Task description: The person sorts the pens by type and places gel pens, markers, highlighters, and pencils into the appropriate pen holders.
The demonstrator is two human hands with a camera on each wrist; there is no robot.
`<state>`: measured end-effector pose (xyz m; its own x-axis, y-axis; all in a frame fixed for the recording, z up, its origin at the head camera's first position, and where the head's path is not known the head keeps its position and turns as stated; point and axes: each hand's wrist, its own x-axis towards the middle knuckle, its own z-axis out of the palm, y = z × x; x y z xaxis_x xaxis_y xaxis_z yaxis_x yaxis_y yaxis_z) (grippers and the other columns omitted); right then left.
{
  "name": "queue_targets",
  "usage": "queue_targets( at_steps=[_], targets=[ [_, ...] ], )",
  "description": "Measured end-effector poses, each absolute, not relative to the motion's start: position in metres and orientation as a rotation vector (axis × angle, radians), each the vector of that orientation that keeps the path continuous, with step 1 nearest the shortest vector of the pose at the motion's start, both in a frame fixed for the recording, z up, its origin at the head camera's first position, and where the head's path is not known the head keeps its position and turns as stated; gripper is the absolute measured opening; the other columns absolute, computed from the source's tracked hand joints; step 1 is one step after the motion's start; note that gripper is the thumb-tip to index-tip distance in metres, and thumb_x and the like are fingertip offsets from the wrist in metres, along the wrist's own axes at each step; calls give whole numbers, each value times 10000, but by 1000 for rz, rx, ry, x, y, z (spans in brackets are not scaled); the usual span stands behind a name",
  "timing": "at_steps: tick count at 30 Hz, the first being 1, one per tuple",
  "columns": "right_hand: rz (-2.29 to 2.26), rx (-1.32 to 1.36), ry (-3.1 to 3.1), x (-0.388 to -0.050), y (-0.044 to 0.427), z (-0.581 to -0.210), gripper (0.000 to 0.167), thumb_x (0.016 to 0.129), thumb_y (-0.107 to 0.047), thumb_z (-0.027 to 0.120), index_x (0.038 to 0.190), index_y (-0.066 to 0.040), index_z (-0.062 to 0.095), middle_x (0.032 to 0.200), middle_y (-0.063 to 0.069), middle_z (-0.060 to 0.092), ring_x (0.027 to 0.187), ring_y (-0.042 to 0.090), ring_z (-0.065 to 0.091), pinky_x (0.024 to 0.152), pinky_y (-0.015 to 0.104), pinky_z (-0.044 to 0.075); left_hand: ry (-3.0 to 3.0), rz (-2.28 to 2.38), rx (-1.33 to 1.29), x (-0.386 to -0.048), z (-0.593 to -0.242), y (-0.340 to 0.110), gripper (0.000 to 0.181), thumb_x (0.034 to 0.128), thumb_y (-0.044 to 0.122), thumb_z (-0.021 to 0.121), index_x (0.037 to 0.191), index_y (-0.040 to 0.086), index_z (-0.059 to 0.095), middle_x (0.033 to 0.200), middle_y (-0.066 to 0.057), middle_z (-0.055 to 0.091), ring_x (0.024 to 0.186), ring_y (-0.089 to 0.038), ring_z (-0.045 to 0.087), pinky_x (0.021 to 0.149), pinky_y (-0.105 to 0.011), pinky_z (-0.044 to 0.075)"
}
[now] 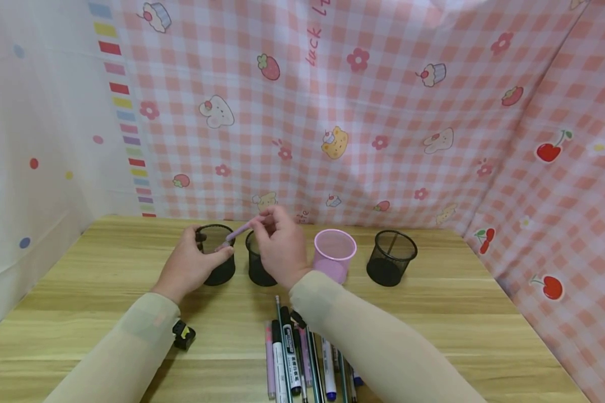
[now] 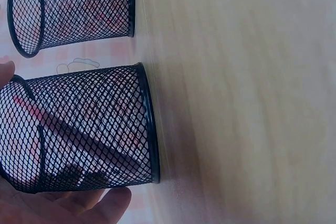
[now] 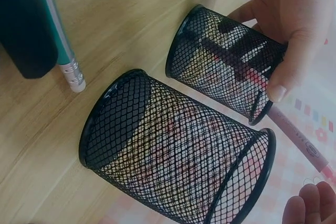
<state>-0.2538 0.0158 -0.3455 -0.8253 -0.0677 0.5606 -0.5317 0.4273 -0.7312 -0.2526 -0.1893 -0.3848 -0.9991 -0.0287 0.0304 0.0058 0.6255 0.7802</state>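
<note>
At the left end of the row, my left hand point(image 1: 190, 267) grips a black mesh pen cup point(image 1: 220, 273), thumb on the near side of its rim. Through the mesh in the left wrist view, a pink marker point(image 2: 86, 142) leans diagonally inside it. My right hand point(image 1: 284, 246) pinches another pink marker point(image 1: 240, 230) that slants down toward this cup's mouth. In the right wrist view the held marker point(image 3: 299, 136) appears by the rim, its far end near the frame edge. A second black mesh cup point(image 3: 173, 150) stands beside, partly behind my right hand in the head view.
Right of these stand a pink mesh cup point(image 1: 335, 268) and another black mesh cup point(image 1: 389, 271). Several markers, pens and pencils point(image 1: 292, 358) lie in a pile at the front middle, partly under my right sleeve. Patterned cloth point(image 1: 333, 112) hangs behind the wooden table point(image 1: 222, 341).
</note>
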Motion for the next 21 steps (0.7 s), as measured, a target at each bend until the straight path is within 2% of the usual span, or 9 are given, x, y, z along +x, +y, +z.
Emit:
queue_targets(
  at_steps=[11,21],
  targets=[
    [1340,536,-2280,-255,12,-349,76,1022,-143,700,1082,-105,671,945,40,768,772,97,638,671,201,522,-2791,-1338,23,-253,-385,-190,1101,926,657,690,1644,7,168,1625,-300,370,1460,-506,416,1150,-663,396],
    [1253,530,-2318,-253,10,-352,95,1024,-159,697,1100,-103,713,980,36,787,827,137,701,698,211,539,-2788,-1345,19,-254,-386,-190,1128,913,681,687,1650,13,157,1622,-299,374,1437,-491,444,1135,-660,412]
  ],
)
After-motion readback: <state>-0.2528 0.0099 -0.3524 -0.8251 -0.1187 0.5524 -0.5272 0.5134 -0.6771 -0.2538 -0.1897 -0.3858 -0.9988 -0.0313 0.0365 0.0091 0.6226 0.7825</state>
